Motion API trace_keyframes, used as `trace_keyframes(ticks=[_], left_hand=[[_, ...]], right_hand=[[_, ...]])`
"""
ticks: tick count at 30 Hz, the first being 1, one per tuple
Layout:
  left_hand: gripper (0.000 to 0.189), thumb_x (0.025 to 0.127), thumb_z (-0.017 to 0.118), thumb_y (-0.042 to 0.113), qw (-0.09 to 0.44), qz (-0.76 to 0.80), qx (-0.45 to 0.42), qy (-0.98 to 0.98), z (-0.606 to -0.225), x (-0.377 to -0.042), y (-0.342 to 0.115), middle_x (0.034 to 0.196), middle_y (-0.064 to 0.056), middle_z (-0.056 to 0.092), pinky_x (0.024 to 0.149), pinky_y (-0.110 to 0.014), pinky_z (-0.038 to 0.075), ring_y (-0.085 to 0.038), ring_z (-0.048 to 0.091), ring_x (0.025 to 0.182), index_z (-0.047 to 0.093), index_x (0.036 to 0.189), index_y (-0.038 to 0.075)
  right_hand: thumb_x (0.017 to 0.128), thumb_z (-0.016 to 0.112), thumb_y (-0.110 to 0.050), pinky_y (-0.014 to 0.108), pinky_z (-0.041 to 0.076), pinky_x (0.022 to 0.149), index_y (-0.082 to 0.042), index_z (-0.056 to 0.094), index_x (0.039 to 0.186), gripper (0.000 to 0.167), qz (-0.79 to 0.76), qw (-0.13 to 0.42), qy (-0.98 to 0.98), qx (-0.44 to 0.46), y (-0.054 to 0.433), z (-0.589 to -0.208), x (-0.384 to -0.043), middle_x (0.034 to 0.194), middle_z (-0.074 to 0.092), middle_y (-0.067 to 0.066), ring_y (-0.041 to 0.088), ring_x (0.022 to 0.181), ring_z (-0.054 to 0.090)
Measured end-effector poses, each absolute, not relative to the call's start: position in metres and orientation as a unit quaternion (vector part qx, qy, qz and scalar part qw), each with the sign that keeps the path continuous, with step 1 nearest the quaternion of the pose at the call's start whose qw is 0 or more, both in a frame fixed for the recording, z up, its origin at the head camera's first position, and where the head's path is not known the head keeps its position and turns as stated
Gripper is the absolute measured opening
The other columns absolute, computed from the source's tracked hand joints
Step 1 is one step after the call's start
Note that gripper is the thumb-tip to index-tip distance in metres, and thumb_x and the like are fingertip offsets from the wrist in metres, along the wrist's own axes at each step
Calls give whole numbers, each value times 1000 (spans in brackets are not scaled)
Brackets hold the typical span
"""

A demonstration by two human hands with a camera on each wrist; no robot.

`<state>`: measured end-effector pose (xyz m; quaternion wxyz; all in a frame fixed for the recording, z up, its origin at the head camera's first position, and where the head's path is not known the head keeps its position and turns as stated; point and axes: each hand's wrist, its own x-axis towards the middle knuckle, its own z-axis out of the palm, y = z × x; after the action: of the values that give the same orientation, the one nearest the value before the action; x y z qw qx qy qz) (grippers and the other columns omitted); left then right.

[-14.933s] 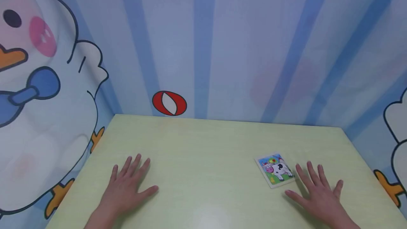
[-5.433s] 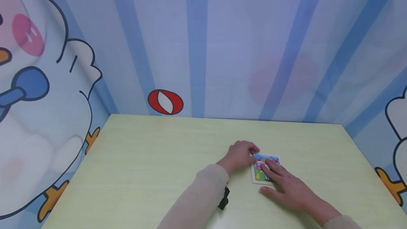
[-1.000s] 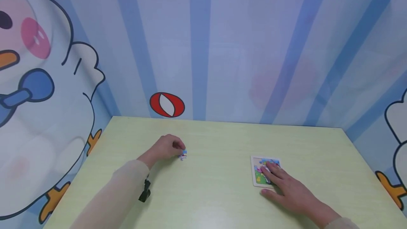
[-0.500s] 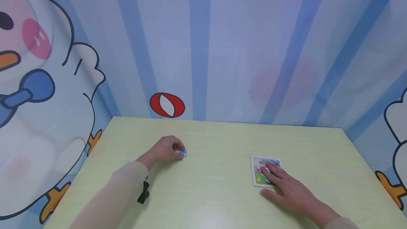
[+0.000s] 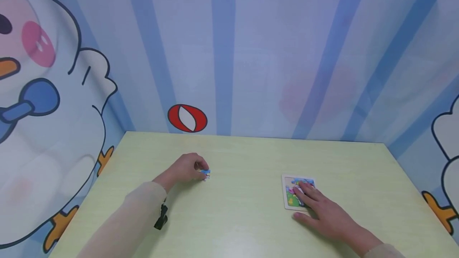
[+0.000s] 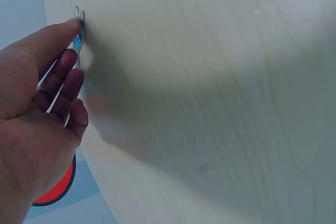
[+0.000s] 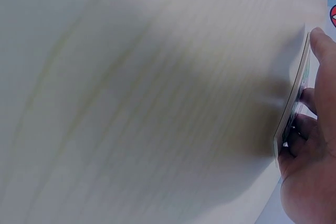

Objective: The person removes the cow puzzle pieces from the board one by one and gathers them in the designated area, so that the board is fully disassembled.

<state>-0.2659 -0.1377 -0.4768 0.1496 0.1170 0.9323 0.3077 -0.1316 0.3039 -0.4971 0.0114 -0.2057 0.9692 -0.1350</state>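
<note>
Head view: pinching puzzle piece [image 5: 206,174] in left hand [image 5: 186,167], well left of puzzle board [image 5: 293,201]; resting outstretched right hand [image 5: 324,211] on it. Best pinch edges lightly, press board steady.

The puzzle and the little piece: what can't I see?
Head view: the right hand covers part of the square, pale-rimmed, colourful puzzle.
Head view: the left hand hides part of the small blue-and-white piece; print too small.
Left wrist view: its picture, turned nearly sideways.
</note>
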Motion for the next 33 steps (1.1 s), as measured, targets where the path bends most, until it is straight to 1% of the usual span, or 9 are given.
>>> trace_keyframes(ticks=[5, 10, 19, 26, 30, 33], left_hand=[[20, 89, 88, 12, 143, 306, 122, 933, -475, -267, -133, 101, 0, 66, 90, -36, 55, -20, 59, 97, 78, 106, 13], [21, 90, 88, 13, 143, 309, 126, 932, -470, -269, -119, 102, 1, 67, 92, -37, 55, -20, 59, 98, 78, 109, 13], [24, 90, 88, 16, 165, 339, 144, 915, -460, -273, -79, 106, 1, 69, 91, -37, 56, -19, 61, 100, 78, 112, 13], [27, 91, 87, 16, 180, 349, 181, 902, -455, -275, -46, 109, -1, 70, 89, -34, 56, -19, 61, 103, 77, 114, 10], [29, 91, 87, 16, 185, 345, 199, 898, -453, -275, -25, 112, -4, 71, 91, -35, 55, -19, 61, 103, 77, 117, 8], [29, 91, 87, 16, 187, 342, 207, 897, -452, -273, -9, 112, -4, 72, 93, -34, 54, -18, 62, 104, 77, 117, 8]], right_hand=[[101, 64, -61, 60, 49, 109, -18, 50, 161, 75, -134, 13, 969, -205, 304, -497, -131, 168, 43, 11, 40, 152, 42], [101, 64, -62, 60, 49, 109, -18, 50, 161, 76, -130, 11, 970, -207, 304, -497, -131, 168, 43, 11, 40, 152, 42], [101, 65, -60, 59, 48, 110, -17, 50, 161, 76, -128, 0, 968, -215, 305, -499, -131, 168, 43, 12, 40, 152, 43], [102, 63, -61, 60, 46, 112, -16, 49, 161, 76, -135, 6, 968, -211, 305, -499, -131, 169, 41, 13, 41, 153, 41], [102, 62, -62, 60, 45, 112, -17, 49, 162, 76, -138, 12, 968, -208, 305, -499, -132, 169, 41, 13, 41, 154, 40], [102, 62, -62, 61, 45, 113, -17, 49, 162, 76, -142, 17, 968, -204, 305, -498, -132, 170, 40, 13, 41, 154, 39]])
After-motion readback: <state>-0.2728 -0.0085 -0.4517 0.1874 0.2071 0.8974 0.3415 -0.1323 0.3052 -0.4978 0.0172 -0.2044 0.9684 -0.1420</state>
